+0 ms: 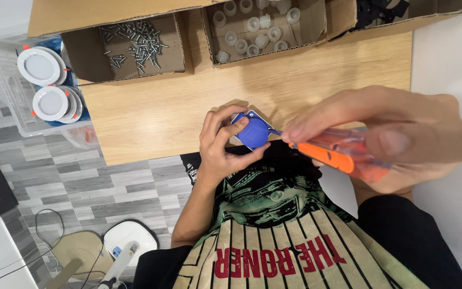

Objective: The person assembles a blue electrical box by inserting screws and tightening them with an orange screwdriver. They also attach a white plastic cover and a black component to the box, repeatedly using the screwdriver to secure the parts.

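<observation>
My left hand grips a small blue round part mounted on a white square plate, held at the near edge of the wooden table. My right hand holds an orange-handled screwdriver. Its metal tip touches the right side of the blue part. Both hands are close to my chest, over a striped shirt.
At the back of the table stand cardboard boxes: one with several loose screws, one with white plastic caps, one with black parts. A clear bin with round white light fixtures stands left of the table. Grey floor lies below.
</observation>
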